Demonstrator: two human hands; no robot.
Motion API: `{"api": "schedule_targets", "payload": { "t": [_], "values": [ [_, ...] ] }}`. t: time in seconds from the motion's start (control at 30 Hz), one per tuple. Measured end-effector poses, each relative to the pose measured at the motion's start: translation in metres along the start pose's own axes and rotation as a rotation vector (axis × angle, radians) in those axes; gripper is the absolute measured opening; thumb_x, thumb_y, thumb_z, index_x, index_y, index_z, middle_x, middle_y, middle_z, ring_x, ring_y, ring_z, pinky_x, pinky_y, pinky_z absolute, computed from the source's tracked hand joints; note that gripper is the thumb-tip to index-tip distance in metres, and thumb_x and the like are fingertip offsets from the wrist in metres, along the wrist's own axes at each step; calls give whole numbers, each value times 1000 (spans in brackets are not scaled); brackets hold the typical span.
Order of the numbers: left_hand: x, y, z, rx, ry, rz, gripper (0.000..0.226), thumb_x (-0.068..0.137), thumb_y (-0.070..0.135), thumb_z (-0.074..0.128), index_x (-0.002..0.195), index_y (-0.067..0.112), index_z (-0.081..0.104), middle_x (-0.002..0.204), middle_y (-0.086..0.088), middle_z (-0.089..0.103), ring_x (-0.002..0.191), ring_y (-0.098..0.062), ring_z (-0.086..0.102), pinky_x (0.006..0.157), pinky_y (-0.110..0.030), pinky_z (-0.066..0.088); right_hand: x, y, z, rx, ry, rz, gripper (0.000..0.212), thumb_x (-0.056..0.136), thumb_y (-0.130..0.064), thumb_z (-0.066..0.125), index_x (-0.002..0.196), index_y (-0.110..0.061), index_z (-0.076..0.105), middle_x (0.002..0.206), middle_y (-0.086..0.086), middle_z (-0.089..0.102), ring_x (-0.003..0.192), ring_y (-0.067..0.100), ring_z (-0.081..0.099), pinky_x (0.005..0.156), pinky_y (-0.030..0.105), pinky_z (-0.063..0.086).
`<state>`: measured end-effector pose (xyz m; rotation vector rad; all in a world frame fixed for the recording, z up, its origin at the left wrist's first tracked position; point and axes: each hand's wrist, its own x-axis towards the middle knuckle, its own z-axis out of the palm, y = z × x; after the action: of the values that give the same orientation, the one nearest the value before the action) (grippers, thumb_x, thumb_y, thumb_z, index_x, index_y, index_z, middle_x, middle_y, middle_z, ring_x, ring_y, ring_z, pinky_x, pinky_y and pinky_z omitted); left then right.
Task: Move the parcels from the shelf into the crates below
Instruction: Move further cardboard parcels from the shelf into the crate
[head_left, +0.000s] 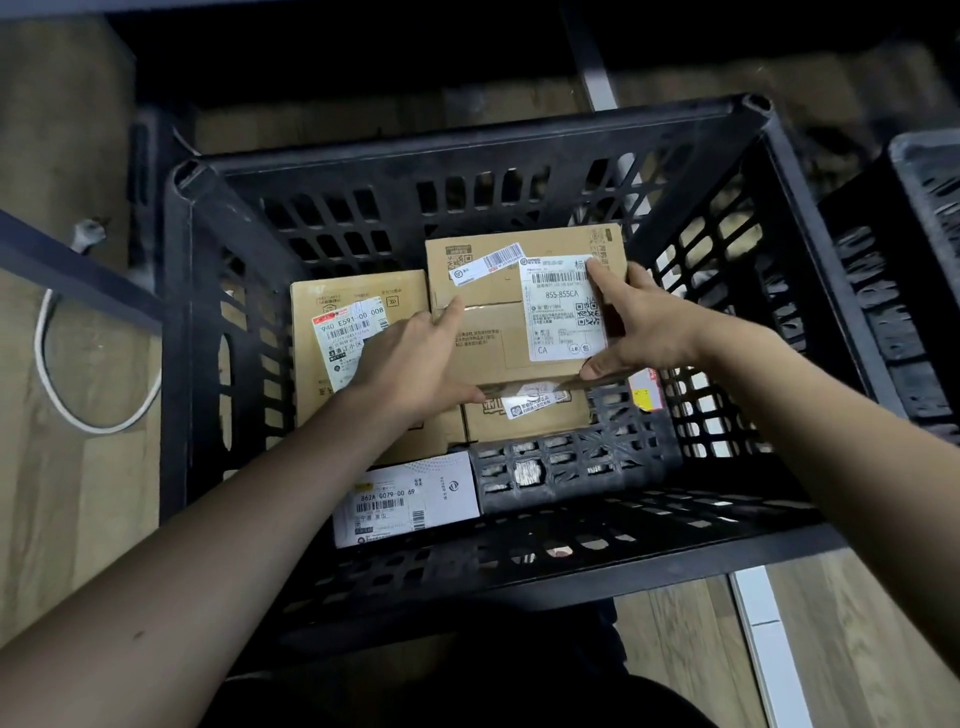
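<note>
We've got bare floor showing only at the near right of the black slatted plastic crate (727, 171). The left is taken up by a brown cardboard parcel (358, 322) and a white labelled box (405, 501); a bigger brown cardboard box (498, 332), held by both hands, sits over a small taped carton (524, 415). The crate's tall walls mean reaching in from above. A second dark crate (914, 270) crowds the right.
</note>
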<state>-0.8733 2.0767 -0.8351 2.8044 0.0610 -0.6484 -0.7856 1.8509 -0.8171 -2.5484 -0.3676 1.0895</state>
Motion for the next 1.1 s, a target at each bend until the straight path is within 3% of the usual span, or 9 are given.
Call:
{"api": "schedule_targets", "payload": {
  "t": [0.37, 0.53, 0.6, 0.7, 0.77, 0.87, 0.97, 1.03, 1.1],
  "values": [
    [0, 10, 0, 52, 22, -28, 102, 78, 49, 71, 151, 21, 5, 135, -12, 44, 120, -28, 46, 86, -38, 45, -1, 7, 7, 20, 68, -16, 127, 67, -30, 85, 152, -25, -9, 158, 6, -12, 146, 25, 11, 117, 27, 13],
    [5, 15, 4, -40, -31, -69, 102, 82, 39, 70, 151, 20, -3, 147, -16, 27, 134, -30, 28, 106, -40, 32, -4, 9, 8, 43, 85, -22, 123, 68, -36, 84, 153, -24, -5, 157, 5, -3, 144, 25, 16, 116, 26, 14],
    [6, 12, 4, -38, -31, -33, 103, 81, 38, 71, 151, 21, -2, 146, -15, 28, 133, -29, 30, 106, -40, 35, -6, 10, 11, 40, 73, 1, 115, 74, -38, 79, 153, -24, -4, 156, 8, 2, 142, 26, 21, 115, 26, 16],
    [8, 6, 1, -22, -36, 36, 103, 78, 37, 73, 151, 27, 1, 143, -10, 34, 125, -26, 41, 96, -40, 45, -14, 17, 8, -40, 81, 16, 84, 89, -20, 61, 153, -21, 7, 155, 14, 14, 140, 29, 27, 113, 25, 19],
    [11, 3, -3, -11, -63, 45, 104, 78, 38, 73, 151, 30, 0, 147, -6, 32, 126, -25, 41, 97, -42, 45, -17, 26, 1, -86, 181, -6, 70, 86, -2, 50, 150, -16, 23, 148, 18, 32, 134, 32, 36, 108, 27, 26],
    [14, -1, -8, -10, -96, 86, 101, 79, 37, 73, 150, 34, 2, 152, 0, 26, 135, -24, 32, 107, -41, 36, -14, 37, -9, -137, 307, 38, 82, 79, 9, 49, 151, -13, 16, 152, 18, 21, 137, 35, 29, 110, 34, 29],
    [16, 1, -10, -46, -142, 189, 94, 82, 26, 72, 150, 35, 7, 155, 8, 18, 139, -19, 24, 111, -36, 27, -9, 44, -10, -216, 203, 36, 99, 75, 11, 52, 153, -20, -2, 160, 9, 4, 145, 29, 15, 116, 33, 21],
    [19, 4, -12, -10, -60, 231, 83, 85, 18, 67, 149, 36, 17, 155, 8, 19, 136, -20, 29, 108, -35, 31, -11, 46, -8, -263, 89, 15, 97, 78, 6, 56, 153, -19, 1, 154, 15, 25, 138, 30, 32, 110, 32, 30],
    [21, 8, -17, 94, 111, 193, 66, 88, 16, 61, 145, 33, 31, 150, 3, 28, 129, -25, 38, 97, -38, 40, -20, 46, -5, -260, 41, 21, 90, 78, -5, 66, 151, -15, 15, 133, 17, 53, 120, 31, 51, 93, 29, 40]
  ]
}}
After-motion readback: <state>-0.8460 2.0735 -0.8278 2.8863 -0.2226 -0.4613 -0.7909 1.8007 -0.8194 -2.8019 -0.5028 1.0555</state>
